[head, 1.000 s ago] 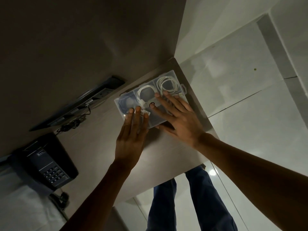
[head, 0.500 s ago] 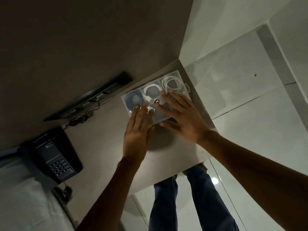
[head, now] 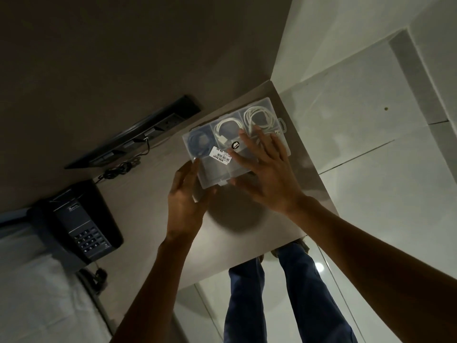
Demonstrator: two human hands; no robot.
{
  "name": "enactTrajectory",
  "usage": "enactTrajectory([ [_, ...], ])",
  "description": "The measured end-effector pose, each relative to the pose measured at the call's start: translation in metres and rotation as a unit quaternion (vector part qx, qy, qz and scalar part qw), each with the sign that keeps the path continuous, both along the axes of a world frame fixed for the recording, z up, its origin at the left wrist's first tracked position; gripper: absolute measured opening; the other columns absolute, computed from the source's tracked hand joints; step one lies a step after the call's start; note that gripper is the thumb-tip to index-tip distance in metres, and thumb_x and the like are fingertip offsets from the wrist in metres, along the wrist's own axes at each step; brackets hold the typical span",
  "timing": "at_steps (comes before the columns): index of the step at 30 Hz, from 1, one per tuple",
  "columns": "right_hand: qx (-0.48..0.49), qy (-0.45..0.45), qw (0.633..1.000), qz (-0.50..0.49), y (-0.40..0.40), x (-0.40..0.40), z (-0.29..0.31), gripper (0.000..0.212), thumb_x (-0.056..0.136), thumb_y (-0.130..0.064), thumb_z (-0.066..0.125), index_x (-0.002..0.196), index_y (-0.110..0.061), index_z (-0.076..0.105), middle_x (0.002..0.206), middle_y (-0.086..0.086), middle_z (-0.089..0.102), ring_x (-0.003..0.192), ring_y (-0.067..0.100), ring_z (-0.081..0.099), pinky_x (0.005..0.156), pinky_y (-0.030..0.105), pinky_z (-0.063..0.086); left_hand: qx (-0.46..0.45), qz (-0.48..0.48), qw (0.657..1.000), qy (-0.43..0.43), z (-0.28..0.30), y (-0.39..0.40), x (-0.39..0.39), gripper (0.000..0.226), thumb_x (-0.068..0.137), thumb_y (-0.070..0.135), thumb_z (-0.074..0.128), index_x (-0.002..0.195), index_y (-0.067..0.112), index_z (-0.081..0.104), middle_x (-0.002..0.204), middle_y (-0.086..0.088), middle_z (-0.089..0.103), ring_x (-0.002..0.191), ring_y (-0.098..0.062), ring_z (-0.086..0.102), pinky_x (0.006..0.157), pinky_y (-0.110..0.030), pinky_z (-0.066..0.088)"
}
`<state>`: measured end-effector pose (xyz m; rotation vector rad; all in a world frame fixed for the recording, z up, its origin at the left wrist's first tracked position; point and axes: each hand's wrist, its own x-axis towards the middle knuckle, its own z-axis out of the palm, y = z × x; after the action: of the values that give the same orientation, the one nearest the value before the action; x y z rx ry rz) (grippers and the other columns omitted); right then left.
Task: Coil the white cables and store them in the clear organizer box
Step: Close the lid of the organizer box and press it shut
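The clear organizer box lies on the far right part of the table with its lid down. A coiled white cable fills its far right compartment. A second white cable sits in the middle one, and a dark cable in the left one. My right hand lies flat on the lid, fingers spread and thumb at the near edge. My left hand curves around the box's near left corner, fingertips touching the side.
A black desk phone stands at the left of the table, its cord hanging off the near edge. A dark socket panel with a bundled black cord runs along the wall. The table's right edge drops to a tiled floor.
My left hand has slid off the lid to the box's near left corner, uncovering the price label. My right hand stays flat on the lid.
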<state>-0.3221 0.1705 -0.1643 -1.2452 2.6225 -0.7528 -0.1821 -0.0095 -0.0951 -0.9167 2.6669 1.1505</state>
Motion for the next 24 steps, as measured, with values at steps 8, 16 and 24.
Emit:
enactTrajectory([
  [8, -0.015, 0.025, 0.999, -0.034, -0.022, 0.017, -0.004, 0.08, 0.094, -0.069, 0.062, 0.157, -0.022, 0.048, 0.17, 0.016, 0.035, 0.16, 0.042, 0.026, 0.127, 0.067, 0.018, 0.009, -0.018, 1.0, -0.012, 0.007, -0.022, -0.03, 0.069, 0.089, 0.016, 0.079, 0.151, 0.026, 0.051, 0.174, -0.001, 0.017, 0.149, -0.001, 0.013, 0.107, 0.008, 0.022],
  [16, -0.034, 0.039, 0.997, -0.054, -0.027, 0.021, -0.017, 0.081, 0.093, -0.076, 0.059, 0.157, -0.026, 0.049, 0.17, 0.013, 0.037, 0.161, 0.038, 0.027, 0.128, 0.062, 0.021, -0.093, -0.171, 0.981, -0.017, 0.001, -0.025, -0.052, 0.061, 0.103, 0.023, 0.039, 0.163, 0.016, 0.031, 0.176, -0.013, 0.01, 0.163, -0.029, -0.002, 0.133, -0.041, 0.005],
  [24, -0.045, 0.031, 0.997, -0.054, -0.026, 0.022, -0.014, 0.079, 0.092, -0.074, 0.062, 0.155, -0.027, 0.052, 0.17, 0.013, 0.038, 0.16, 0.039, 0.028, 0.129, 0.062, 0.019, -0.043, -0.146, 0.988, 0.001, -0.025, -0.012, -0.043, 0.062, 0.108, 0.025, 0.029, 0.167, 0.016, 0.013, 0.177, -0.009, -0.009, 0.162, -0.029, -0.02, 0.127, -0.022, -0.015],
])
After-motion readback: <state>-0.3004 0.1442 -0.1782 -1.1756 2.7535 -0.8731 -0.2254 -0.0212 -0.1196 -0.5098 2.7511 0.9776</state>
